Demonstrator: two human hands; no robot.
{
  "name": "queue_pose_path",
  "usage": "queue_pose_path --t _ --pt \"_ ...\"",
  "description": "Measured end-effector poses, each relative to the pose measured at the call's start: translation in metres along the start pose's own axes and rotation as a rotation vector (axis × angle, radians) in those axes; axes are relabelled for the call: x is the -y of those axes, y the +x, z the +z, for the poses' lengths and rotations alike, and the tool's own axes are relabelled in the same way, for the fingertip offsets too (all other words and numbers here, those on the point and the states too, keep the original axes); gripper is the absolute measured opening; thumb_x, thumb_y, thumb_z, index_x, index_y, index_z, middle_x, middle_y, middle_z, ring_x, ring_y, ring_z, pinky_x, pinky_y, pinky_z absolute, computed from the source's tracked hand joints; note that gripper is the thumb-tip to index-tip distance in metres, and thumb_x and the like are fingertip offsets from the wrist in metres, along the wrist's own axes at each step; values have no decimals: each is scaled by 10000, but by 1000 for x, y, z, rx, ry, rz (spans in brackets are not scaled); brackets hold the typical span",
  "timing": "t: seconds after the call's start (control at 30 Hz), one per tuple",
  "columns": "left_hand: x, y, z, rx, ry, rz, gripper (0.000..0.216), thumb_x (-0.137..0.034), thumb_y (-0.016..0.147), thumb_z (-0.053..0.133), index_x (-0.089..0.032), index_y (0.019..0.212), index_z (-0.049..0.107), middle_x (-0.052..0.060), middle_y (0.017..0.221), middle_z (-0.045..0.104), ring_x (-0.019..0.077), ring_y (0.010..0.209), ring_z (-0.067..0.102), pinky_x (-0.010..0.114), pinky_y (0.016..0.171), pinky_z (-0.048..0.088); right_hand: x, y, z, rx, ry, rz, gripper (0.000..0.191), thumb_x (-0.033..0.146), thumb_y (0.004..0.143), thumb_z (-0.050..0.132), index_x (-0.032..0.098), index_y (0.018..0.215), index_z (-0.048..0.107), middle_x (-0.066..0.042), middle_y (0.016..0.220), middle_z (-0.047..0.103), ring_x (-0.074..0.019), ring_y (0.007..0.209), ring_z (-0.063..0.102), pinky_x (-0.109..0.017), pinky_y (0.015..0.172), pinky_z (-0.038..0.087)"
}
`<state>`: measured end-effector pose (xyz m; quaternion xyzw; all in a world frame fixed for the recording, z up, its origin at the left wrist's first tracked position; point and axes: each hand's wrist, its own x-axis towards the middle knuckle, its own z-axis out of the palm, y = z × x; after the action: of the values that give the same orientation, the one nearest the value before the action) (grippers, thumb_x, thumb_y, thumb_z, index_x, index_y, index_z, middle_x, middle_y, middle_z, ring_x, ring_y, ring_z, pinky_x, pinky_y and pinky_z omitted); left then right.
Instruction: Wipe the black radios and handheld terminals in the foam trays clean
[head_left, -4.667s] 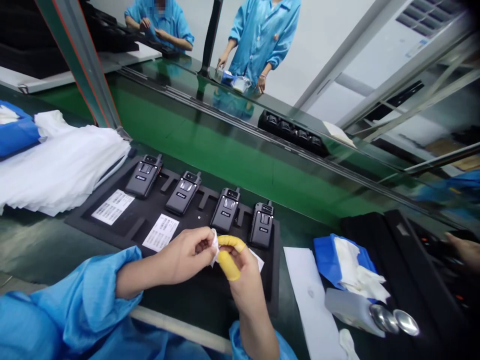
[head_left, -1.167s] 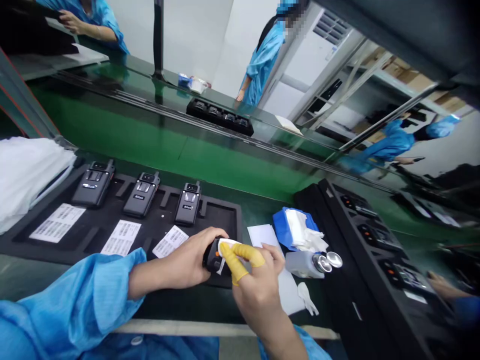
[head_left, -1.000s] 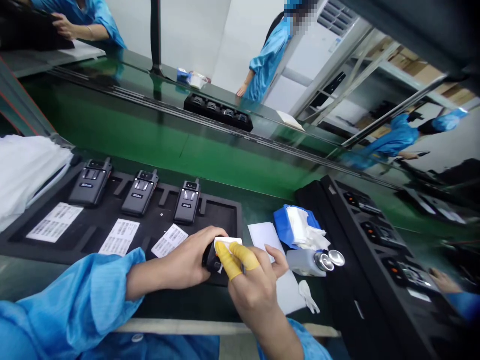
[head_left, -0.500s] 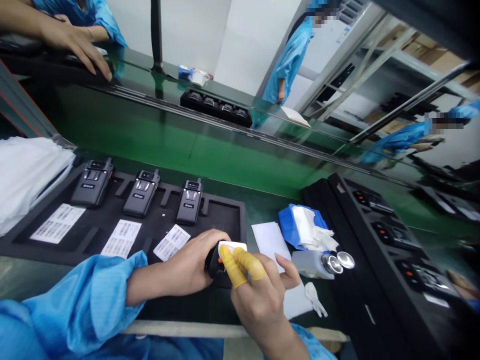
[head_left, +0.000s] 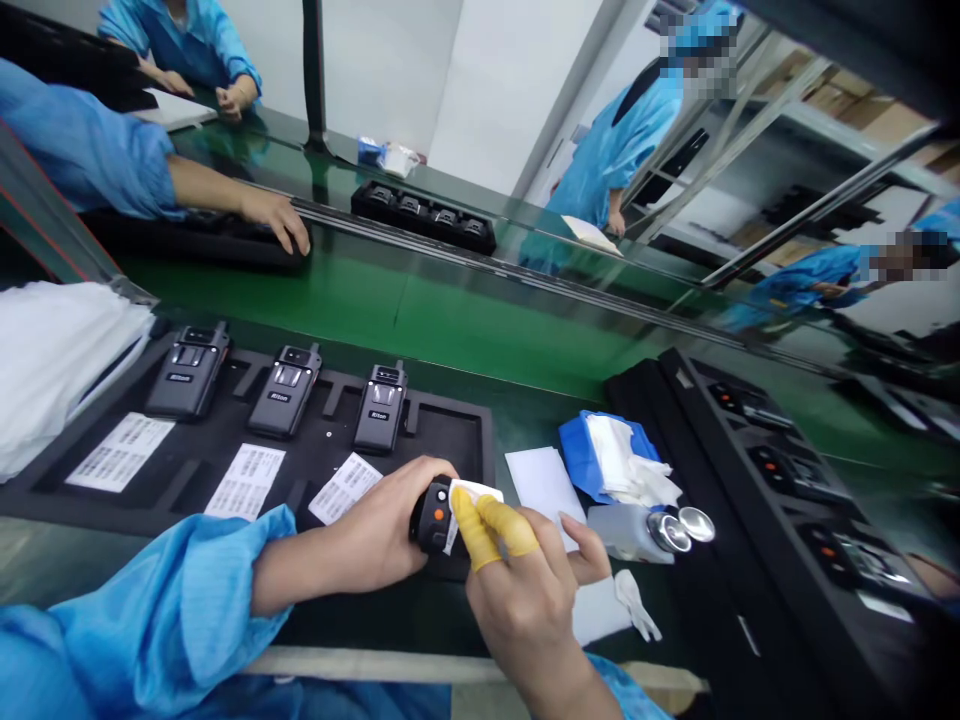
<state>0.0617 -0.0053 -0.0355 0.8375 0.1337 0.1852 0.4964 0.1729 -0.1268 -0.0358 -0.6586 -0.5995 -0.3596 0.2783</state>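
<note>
Low centre of the frame, the small black handheld radio with an orange button [head_left: 433, 515] is gripped in the left hand [head_left: 375, 540]. The right hand [head_left: 517, 590] pinches a folded white wipe [head_left: 470, 492] against it. Wiping looks underway. Three matching black radios [head_left: 286, 390] sit in the black foam tray [head_left: 450, 440], whether wiped I cannot tell.

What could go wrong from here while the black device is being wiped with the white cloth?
1. The black device is held only by the left hand, above the tray; pressure from the white cloth under the right hand might make it slip and drop.
2. The bottle with the metal cap sits close beside the right hand; a wide wiping stroke could knock it.
</note>
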Motion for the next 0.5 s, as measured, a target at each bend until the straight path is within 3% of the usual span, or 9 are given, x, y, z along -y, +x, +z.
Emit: queue_pose_path --t 0.17,0.37,0.5 --pt "0 0 0 -2 -10 -6 653 78 514 494 -205 1101 449 7 1046 550 181 964 559 287 817 443 3 3 1 -20 21 4 320 -8 787 389 205 749 624 -10 821 623 -127 824 553 -418 935 274" --pt "-1 0 0 -15 22 -22 548 34 577 504 -205 1067 454 20 1012 557 192 933 567 313 807 459 4 5 4 -17 -6 10 351 -2 809 377 218 850 647 0 785 631 -129 828 565 -416 923 267" --pt "-5 0 0 -18 48 -10 572 36 552 480 -205 1070 450 30 1025 558 203 952 560 335 831 462 0 9 3 -37 -63 32 303 -3 794 429 210 784 644 -4 770 638 -132 809 563 -421 919 268"
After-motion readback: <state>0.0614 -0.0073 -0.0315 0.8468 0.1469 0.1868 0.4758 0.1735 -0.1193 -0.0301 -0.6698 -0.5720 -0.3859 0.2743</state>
